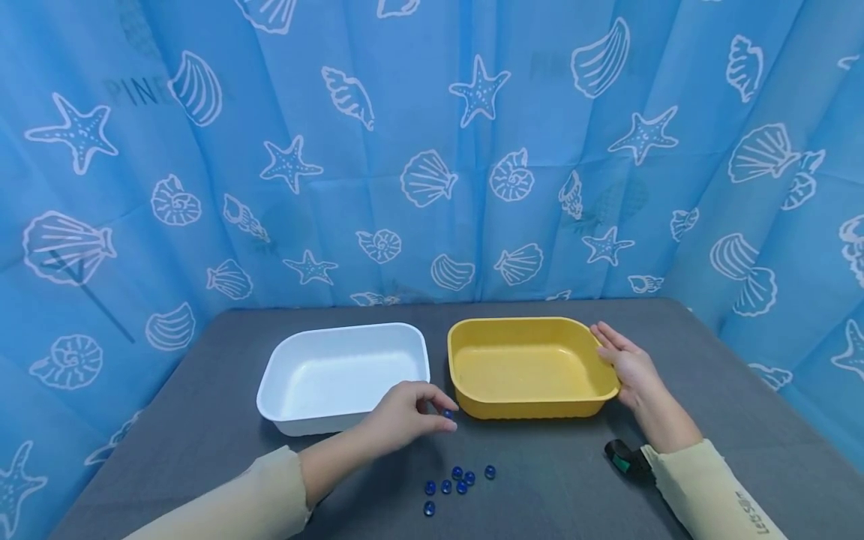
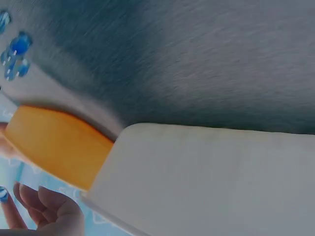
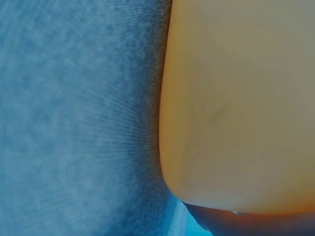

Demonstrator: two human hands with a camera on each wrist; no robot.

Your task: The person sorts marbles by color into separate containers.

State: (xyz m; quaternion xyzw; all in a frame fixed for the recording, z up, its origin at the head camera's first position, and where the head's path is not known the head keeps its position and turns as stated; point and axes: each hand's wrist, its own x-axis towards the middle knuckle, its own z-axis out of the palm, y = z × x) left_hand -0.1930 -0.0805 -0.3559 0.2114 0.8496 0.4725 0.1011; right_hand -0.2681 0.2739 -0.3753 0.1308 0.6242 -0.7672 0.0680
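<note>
My left hand (image 1: 405, 416) pinches a dark blue glass bead (image 1: 448, 413) between thumb and fingertips. It hovers above the table, between the front right corner of the white tub (image 1: 337, 426) and the yellow tub (image 1: 533, 410). In the left wrist view, the bead (image 2: 3, 194) shows at the left edge beside the fingers. Several more blue beads (image 1: 462, 487) lie loosely grouped on the table in front of the tubs. At the yellow tub's right end, my right hand (image 1: 634, 371) grips the rim, thumb over the edge and fingers along the outside wall.
The tubs stand side by side on a grey cloth-covered table (image 1: 540, 487), with a narrow gap between them. A black strap (image 1: 628, 461) with a green patch is by the right sleeve. Behind hangs a blue curtain (image 1: 418, 150) with shell and starfish prints.
</note>
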